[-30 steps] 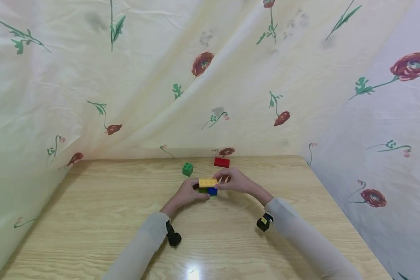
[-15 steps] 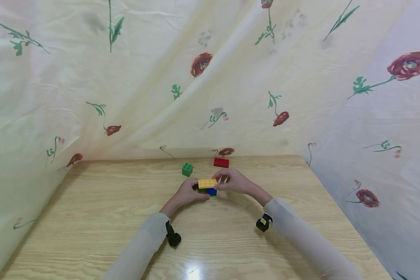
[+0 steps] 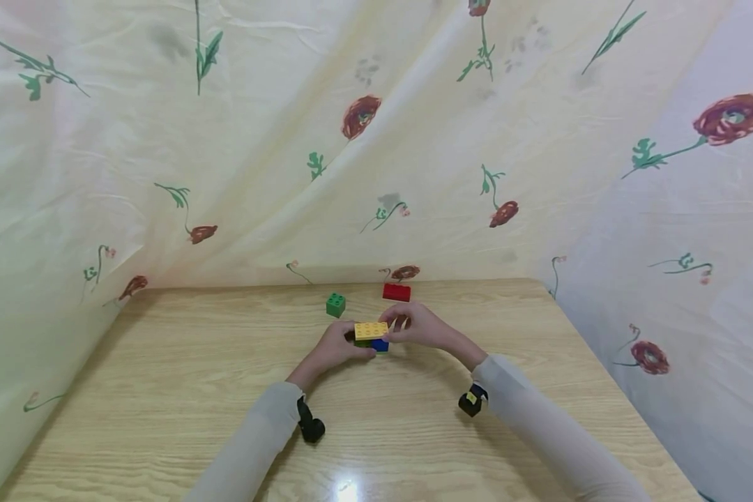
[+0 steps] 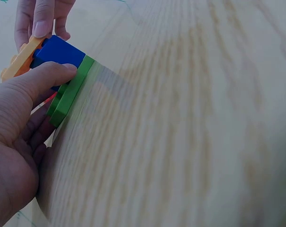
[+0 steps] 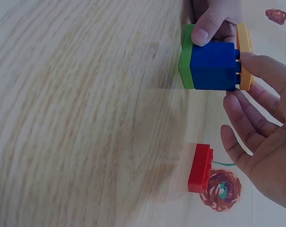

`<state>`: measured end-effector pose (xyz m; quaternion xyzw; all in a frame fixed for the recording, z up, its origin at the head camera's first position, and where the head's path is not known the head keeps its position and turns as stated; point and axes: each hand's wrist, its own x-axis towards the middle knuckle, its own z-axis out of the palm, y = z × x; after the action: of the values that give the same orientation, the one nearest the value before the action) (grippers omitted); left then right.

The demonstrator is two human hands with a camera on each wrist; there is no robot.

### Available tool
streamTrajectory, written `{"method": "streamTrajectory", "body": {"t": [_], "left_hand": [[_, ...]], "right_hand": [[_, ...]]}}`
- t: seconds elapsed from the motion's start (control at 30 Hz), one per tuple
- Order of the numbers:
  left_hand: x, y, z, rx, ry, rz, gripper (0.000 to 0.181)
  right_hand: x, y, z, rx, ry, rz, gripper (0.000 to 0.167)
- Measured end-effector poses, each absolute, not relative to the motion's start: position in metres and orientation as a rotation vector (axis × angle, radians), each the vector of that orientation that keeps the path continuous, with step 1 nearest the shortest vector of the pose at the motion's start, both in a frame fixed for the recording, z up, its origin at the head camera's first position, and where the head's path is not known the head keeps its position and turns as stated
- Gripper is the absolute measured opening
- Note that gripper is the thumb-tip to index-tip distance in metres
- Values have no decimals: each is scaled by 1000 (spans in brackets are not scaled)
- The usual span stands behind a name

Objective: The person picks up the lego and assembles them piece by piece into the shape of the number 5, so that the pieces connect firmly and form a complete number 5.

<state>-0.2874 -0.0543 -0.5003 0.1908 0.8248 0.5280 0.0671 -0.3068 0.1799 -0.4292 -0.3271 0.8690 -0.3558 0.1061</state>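
Note:
A thin green plate brick [image 5: 186,61] stands on the table with a blue brick [image 5: 212,66] fixed on top of it. My left hand [image 3: 334,346] grips these two from the left, its thumb on their near side. Over the blue brick lies a flat yellow brick [image 3: 371,330], pinched at its right end by my right hand [image 3: 422,326]. In the right wrist view, blue studs show in a narrow gap under the yellow brick. The left fingers behind the stack are partly hidden.
A small green brick [image 3: 335,305] and a red brick [image 3: 397,292] lie behind the hands near the far edge of the wooden table [image 3: 226,390]. Flower-patterned cloth [image 3: 257,139] hangs behind the table and at its sides.
The yellow brick has come down slightly toward the blue brick, with my right hand still pinching it. My left hand stays in place around the lower bricks.

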Motion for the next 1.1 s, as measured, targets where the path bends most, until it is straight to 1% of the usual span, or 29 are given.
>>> {"method": "streamTrajectory", "body": {"t": [1.1], "left_hand": [[-287, -55, -501, 582, 2455, 1637, 39]], "right_hand": [[-310, 180, -431, -953, 2586, -1016, 27]]}}
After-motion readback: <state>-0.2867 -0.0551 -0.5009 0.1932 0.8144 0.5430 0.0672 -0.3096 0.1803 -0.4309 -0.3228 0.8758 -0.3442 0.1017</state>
